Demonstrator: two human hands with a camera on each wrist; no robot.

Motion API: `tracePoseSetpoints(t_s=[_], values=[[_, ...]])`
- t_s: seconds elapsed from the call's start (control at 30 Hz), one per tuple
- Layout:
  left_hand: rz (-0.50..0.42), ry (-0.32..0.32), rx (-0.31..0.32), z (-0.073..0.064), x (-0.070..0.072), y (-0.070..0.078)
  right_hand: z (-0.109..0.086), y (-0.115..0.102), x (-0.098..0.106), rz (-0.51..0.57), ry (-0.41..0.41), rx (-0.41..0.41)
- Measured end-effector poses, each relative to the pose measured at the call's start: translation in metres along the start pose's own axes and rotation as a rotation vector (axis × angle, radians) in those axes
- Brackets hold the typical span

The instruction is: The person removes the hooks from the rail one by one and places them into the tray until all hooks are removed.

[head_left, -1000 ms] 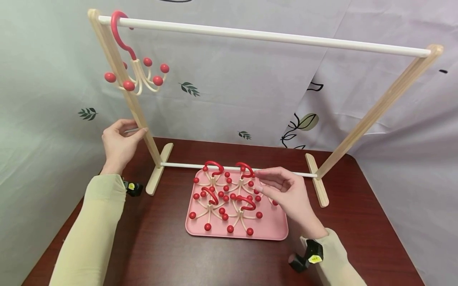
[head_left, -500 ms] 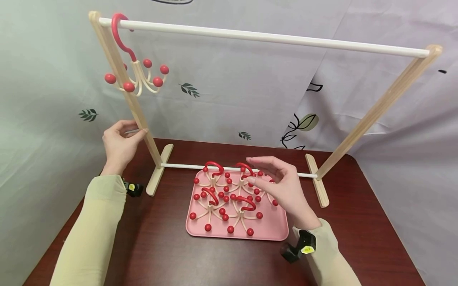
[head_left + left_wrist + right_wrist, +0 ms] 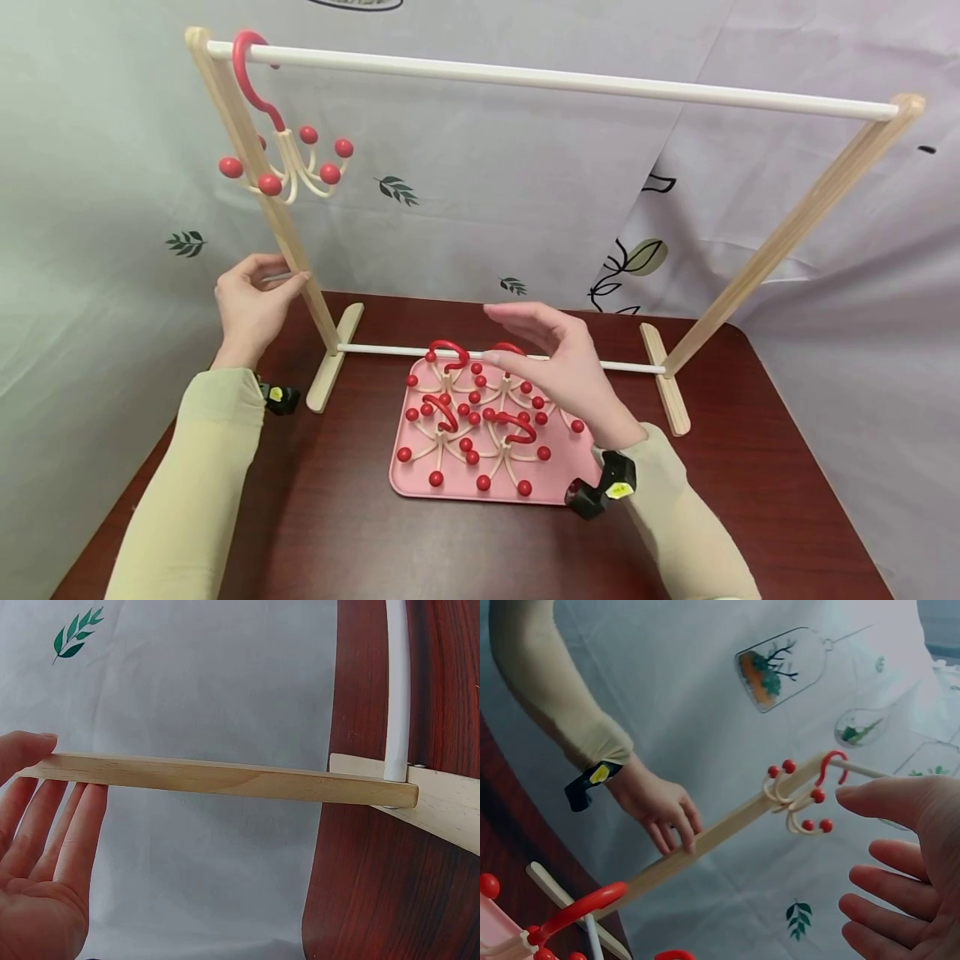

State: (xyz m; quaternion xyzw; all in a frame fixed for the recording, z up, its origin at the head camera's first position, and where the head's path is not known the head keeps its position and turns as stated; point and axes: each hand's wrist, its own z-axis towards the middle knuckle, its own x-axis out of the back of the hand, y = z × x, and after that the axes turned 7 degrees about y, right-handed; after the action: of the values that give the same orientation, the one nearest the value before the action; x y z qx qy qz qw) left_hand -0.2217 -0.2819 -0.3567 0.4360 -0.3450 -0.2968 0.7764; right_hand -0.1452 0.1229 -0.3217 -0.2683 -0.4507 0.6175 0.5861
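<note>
My left hand (image 3: 253, 304) pinches the left wooden post (image 3: 225, 777) of a rack, thumb on one face and fingers on the other. Over the back of a pink tray (image 3: 566, 475), my right hand (image 3: 562, 358) is held with fingers extended and thumb apart, nothing between them. Several hook-topped hangers (image 3: 506, 447) stand in the tray, cream arms tipped with red balls. Part of the back right ones is hidden by the right hand. One similar hanger (image 3: 285, 146) hangs by its red hook from the left end of the white top rod (image 3: 555, 77).
The rack's right post (image 3: 795, 233) rises from a wooden foot (image 3: 664, 379). A white lower rod (image 3: 390, 348) runs behind the tray. Everything stands on a dark red-brown table (image 3: 337, 517), with a patterned cloth (image 3: 465, 225) hanging behind.
My right hand has moved left and up, from the tray's right side to over its back hangers, carrying nothing. The left hand stays on the post.
</note>
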Motion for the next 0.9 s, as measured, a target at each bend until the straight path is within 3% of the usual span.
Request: tracePoseSetpoints(t_s=[0.43, 0.77, 0.9], values=[[-0.003, -0.003, -0.003, 0.000, 0.000, -0.001, 0.037, -0.006, -0.011, 0.008, -0.058, 0.011], [0.015, -0.004, 0.006, 0.000, 0.000, -0.002, 0.076, -0.032, -0.020, 0.194, 0.025, 0.121], [0.011, -0.008, 0.001, 0.000, 0.000, -0.001, 0.084, -0.055, -0.025, 0.230, 0.039, 0.112]])
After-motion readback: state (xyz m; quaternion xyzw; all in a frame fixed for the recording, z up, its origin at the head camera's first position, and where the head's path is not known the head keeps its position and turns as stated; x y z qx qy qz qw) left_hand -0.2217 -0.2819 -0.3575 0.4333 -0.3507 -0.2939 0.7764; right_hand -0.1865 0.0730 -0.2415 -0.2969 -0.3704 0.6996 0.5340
